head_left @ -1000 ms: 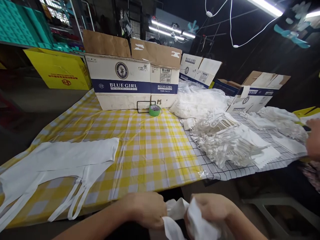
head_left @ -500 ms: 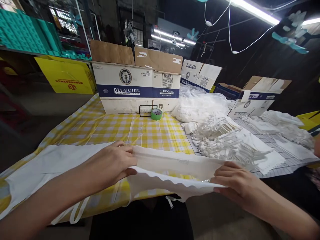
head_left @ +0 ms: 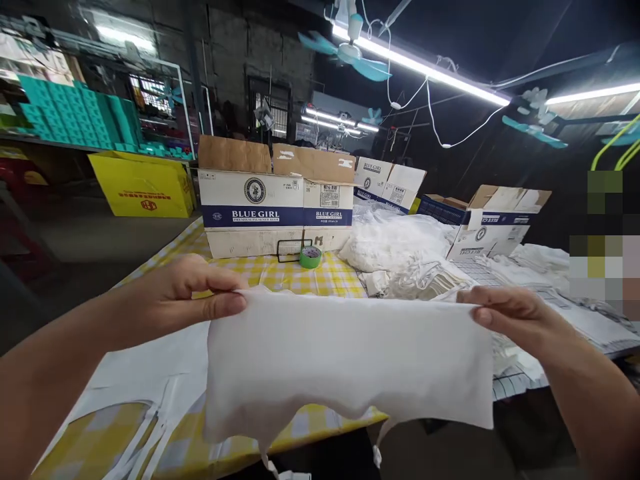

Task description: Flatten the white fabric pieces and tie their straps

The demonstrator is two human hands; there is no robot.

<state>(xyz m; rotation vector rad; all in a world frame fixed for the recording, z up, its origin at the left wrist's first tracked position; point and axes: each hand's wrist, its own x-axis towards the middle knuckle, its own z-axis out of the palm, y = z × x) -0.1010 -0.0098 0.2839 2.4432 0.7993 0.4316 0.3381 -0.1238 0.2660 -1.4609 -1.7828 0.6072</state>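
Note:
A white fabric piece (head_left: 345,360) hangs stretched in the air in front of me, its lower edge wavy with thin straps dangling below. My left hand (head_left: 175,297) pinches its upper left corner between thumb and fingers. At the upper right corner my right hand (head_left: 510,313) pinches it the same way. Under the piece lies the yellow checked tablecloth (head_left: 280,273), with another flat white fabric piece (head_left: 145,373) at the near left.
A Blue Girl cardboard box (head_left: 260,207) stands at the back with a green tape roll (head_left: 311,256) before it. Heaps of white fabric pieces (head_left: 400,243) and more boxes (head_left: 495,223) fill the right. A person sits at far right (head_left: 605,247). A yellow box (head_left: 143,185) stands left.
Both hands brought the crumpled white piece up from below the table edge, spread it out, then raised it off the cloth so that it now hangs stretched between them. The view has tilted upward.

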